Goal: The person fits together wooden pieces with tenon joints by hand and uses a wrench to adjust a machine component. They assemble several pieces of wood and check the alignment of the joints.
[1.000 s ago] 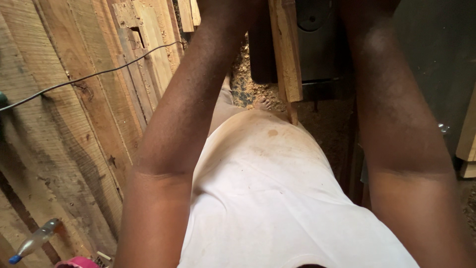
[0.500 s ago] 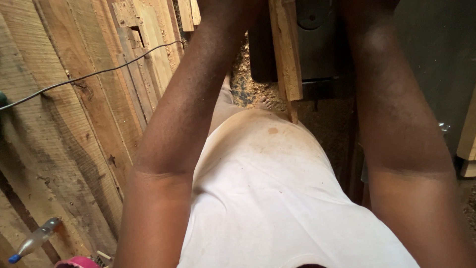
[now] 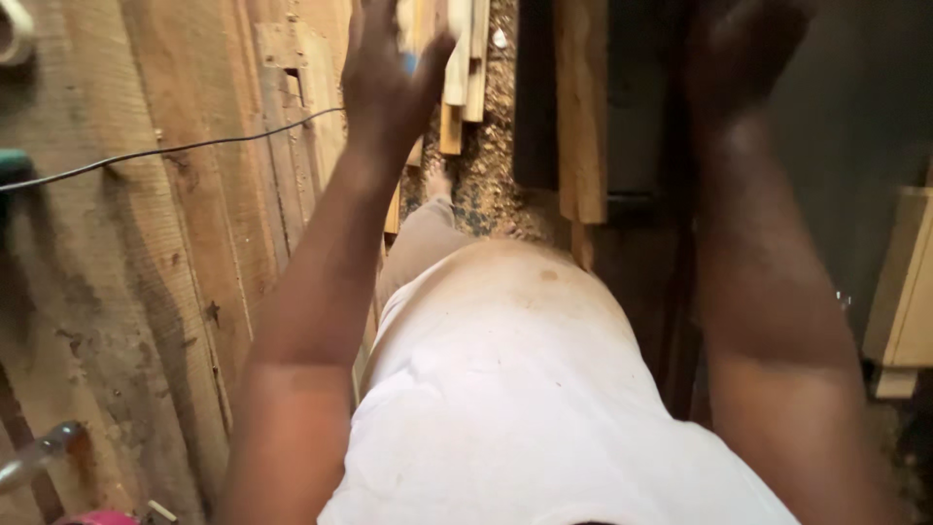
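Left hand (image 3: 389,87) raised at about 11 o'clock in the view, fingers spread wide, thumb out toward 1 o'clock, nothing clearly gripped. Just beside the thumb, a bundle of pale wood strips (image 3: 465,68) standing on end at 12 o'clock; whether touching or a hair apart, cannot tell. Right hand (image 3: 743,58) up at 1 o'clock against a dark panel (image 3: 637,107), blurred and in shadow: open or closed, impossible to tell.

Judging by the reach, a grab for the strips seems to be in hand. To do it well:

- Close thumb and fingers around one strip, not across the whole bundle, to avoid toppling the rest.
- Grip low enough on the strip to control its free end; likely light, likely splintery at the edges.
- Lift straight toward the body, at 6 o'clock, clear of the brown plank (image 3: 581,117) leaning at 1 o'clock of the strips.
- Mind the footing: sawdust (image 3: 491,185) thick on the floor between strips and plank.
- Keep the left forearm off the black cable (image 3: 194,149) running across the rough wooden bench (image 3: 146,292) at 9 o'clock.
- Steady with the right hand only once its hold is sure.
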